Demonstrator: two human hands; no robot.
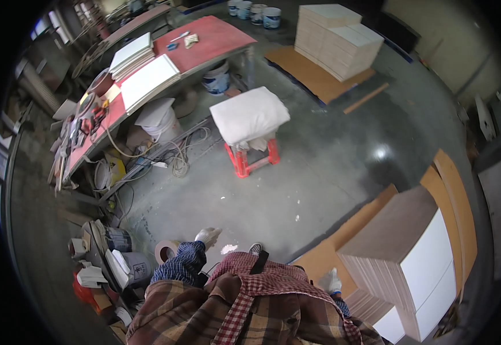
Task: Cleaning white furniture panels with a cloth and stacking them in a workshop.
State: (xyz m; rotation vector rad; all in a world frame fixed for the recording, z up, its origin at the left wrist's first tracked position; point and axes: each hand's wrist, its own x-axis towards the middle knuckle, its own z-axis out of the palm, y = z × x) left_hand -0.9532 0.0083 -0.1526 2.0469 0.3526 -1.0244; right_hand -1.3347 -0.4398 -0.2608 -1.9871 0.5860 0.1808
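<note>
My left hand (pixel 208 236), in a white work glove, hangs over the floor in front of me, fingers loosely stretched and holding nothing visible. A roll of brown tape (pixel 165 250) lies just left of that arm. My right hand (pixel 334 282), gloved too, is low on my right with its fingers extended and nothing seen in it. It is nearest to a tall stack of white-faced panels (pixel 428 270), apart from them, above a brown board sheet (pixel 313 261) on the floor.
Ahead stands a red stool (pixel 242 164) topped with folded white cloth (pixel 250 115). A red-topped workbench (pixel 216 37) carries white panels (pixel 150 80) and tools. Another panel stack (pixel 336 43) is far right. Cables (pixel 180 164) and buckets (pixel 132 267) crowd the left.
</note>
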